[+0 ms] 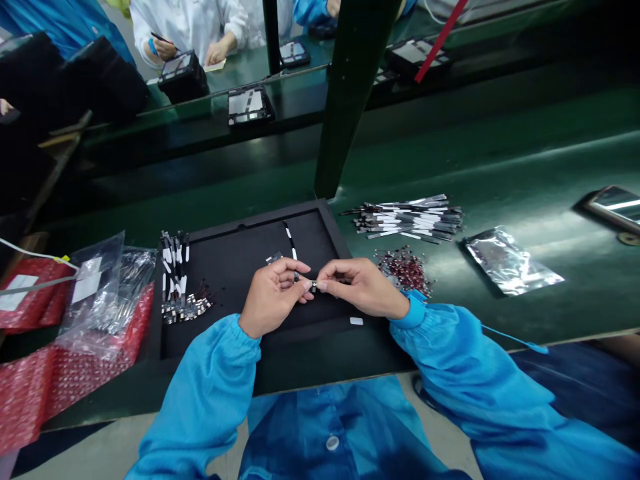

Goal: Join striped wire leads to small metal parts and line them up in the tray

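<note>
Over the black tray [333,227], my left hand [273,293] and my right hand [365,287] meet fingertip to fingertip. Both are closed in a pinch on a small electronic part [314,287] with a shiny metal spot; its exact kind is too small to make out. Just beyond my left fingers a black-and-white flex cable [290,240] sticks up, its lower end hidden by the hand. A little circuit board piece [273,257] shows behind the same hand. Several flex cables with small boards [185,310] lie at the tray's left side.
Right of the tray lie a pile of flex strips [410,219], a heap of tiny red-wired parts [406,270] and a silver bag [513,260]. Bubble-wrap bags [100,367] sit at left. A green post [345,100] rises behind the tray. Co-workers' hands [220,50] show across the bench.
</note>
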Demonstrator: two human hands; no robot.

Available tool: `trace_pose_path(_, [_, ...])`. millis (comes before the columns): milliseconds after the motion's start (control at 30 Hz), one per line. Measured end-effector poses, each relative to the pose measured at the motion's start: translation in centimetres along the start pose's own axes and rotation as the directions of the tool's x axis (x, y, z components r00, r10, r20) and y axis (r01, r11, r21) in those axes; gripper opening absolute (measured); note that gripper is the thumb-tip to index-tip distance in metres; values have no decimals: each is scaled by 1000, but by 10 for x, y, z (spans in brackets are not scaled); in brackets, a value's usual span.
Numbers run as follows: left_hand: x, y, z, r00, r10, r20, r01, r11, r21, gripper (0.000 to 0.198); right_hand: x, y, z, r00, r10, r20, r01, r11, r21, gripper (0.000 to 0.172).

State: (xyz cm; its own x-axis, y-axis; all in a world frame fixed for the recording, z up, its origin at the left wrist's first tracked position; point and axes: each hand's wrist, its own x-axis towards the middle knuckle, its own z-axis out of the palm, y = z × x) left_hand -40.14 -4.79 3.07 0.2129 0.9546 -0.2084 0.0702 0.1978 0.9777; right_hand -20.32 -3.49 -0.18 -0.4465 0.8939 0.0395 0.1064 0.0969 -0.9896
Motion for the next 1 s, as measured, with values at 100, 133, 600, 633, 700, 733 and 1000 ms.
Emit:
trace_pose_path(100, [-2,-2,3,999,34,-31,-33,999,33,20,1,0,1,1000,16,-26,-16,1000,-8,22])
trace_pose_path(133, [-2,-4,3,998,51,-45,-49,998,46,20,1,0,1,999,21,-36,-21,1000,-9,22])
trace_pose_path(600, [-7,-13,6,953,295,-65,-256,904,342,11,1,-4,0,996,81,-25,-81,997,20,16])
trace_pose_path(633, [-7,-13,6,955,289,-61,-254,908,332,11,1,-4,0,996,83,-22,-83,996,21,16])
trace_pose_path(700, [-6,-13,6,965,258,-56,-232,931,280,12,0,-5,1,996,89,-24,-89,996,20,15])
trace_pose_path(733, [-5,-13,6,968,243,-56,-222,942,254,12,0,-6,1,995,93,-28,-93,995,21,15])
trace_pose_path(1000, [-5,-13,7,978,191,-81,-171,962,212,14,1,-8,2,994,100,-53,-98,995,34,14])
